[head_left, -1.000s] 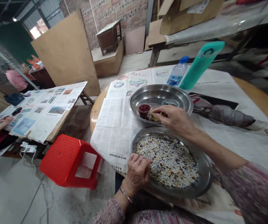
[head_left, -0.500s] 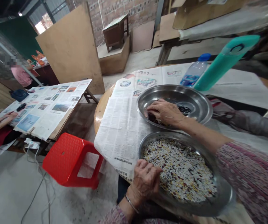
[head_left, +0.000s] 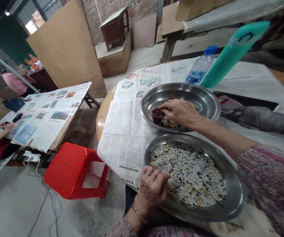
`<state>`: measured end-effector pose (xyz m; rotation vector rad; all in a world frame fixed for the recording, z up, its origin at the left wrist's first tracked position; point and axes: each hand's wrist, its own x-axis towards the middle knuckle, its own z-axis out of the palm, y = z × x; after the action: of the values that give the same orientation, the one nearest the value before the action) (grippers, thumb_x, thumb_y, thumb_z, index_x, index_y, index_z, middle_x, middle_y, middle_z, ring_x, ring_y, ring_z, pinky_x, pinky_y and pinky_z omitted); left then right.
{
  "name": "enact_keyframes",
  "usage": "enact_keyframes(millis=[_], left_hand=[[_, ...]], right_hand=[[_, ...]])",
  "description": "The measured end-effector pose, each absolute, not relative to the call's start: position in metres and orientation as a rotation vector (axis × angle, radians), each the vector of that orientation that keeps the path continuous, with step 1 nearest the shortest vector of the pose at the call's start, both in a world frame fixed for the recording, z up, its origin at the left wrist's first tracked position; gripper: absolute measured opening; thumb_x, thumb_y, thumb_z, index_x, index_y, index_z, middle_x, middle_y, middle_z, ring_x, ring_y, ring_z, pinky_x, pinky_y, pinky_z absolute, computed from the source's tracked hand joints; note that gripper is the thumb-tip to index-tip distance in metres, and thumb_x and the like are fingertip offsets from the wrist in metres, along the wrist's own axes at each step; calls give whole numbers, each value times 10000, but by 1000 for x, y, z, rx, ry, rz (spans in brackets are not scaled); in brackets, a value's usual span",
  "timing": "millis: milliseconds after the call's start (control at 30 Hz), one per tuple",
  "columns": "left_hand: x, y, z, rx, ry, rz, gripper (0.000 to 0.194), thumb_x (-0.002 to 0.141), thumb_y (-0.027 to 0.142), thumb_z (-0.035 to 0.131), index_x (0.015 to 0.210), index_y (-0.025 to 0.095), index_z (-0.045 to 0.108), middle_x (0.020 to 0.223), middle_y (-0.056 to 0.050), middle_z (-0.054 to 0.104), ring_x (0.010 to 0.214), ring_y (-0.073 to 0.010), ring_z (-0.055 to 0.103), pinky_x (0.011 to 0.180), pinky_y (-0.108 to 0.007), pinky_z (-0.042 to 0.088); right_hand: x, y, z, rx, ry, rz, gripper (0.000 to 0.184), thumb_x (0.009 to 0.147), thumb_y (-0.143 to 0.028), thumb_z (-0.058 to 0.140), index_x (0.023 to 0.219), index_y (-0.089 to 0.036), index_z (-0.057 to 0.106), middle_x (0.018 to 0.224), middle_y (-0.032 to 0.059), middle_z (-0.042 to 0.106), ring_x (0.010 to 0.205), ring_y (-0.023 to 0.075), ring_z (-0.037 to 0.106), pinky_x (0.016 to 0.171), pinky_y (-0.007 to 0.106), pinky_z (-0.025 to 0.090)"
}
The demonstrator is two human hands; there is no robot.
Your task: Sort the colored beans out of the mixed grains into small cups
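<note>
- Centre of the frame, inside the upper steel basin [head_left: 193,95]: a small cup of red beans [head_left: 157,115] sits just left of the right hand [head_left: 181,112], round, with no long axis.
- Its grip curves over the cup's rim, fingers together; clamped or not, I cannot tell.
- Lower centre: the left hand [head_left: 152,189] rests curled at the edge of the mixed grains [head_left: 188,174] in the lower steel basin [head_left: 231,184]; anything pinched is hidden.
</note>
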<state>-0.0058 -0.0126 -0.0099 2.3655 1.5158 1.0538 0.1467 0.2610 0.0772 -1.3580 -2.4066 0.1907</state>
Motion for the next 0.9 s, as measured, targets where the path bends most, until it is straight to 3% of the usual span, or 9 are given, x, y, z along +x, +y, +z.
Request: enact_keyframes(millis=[233,900], left_hand=[[-5,-11,-2,2367,1503,1127,198,1012,163,428,1016,171,626,762,-37,632,748,-190,564,729,-348,458],[-5,-12,-13,2376,1490,1075,195,989,184,458,1036,166,646,772,-41,629,778,-201,574,759,-365,471]], right_hand=[[139,262,82,-1335,-2550,163,340,969,-317,556,1199,-242,795,1091,103,775,921,223,620,697,333,367],[133,271,68,-1302,-2515,198,262,963,-274,542,995,-152,771,951,146,743,839,223,596,751,363,390]])
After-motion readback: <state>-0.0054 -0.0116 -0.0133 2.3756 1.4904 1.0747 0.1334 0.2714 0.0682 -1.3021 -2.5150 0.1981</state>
